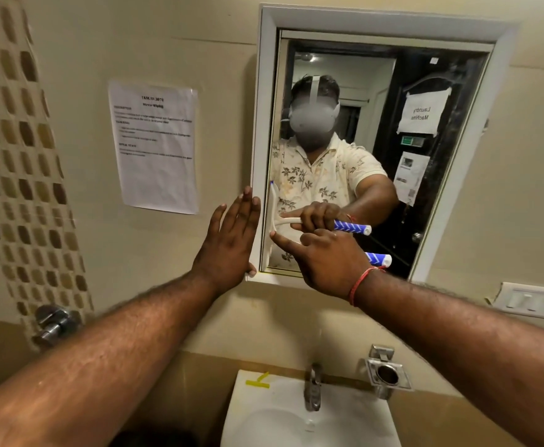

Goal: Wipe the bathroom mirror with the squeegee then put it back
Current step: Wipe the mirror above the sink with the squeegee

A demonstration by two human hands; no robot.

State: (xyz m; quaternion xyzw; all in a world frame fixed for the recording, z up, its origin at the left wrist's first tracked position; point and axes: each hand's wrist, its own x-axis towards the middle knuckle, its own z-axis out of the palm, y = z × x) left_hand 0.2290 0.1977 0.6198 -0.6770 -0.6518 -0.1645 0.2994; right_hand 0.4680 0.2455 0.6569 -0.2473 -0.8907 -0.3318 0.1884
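Both your hands are up at the bathroom mirror (377,140) in the head view. Your left hand (228,240) is spread flat with straight fingers, holding nothing; its fingertips lie on the left side of the white mirror frame (264,91) and its palm faces the wall. Your right hand (325,259) is wrapped round the handle of the squeegee (378,259), with the index finger stretched out toward the blade. The blade stands upright against the glass at the mirror's left edge, just beside your left fingertips, and the blue-and-white striped handle end sticks out to the right of your fist. A red thread (360,282) circles your right wrist. A printed sheet (156,146) is stuck to the wall left of the mirror. Below your arms sit the white sink (264,414) and its chrome tap (312,388).
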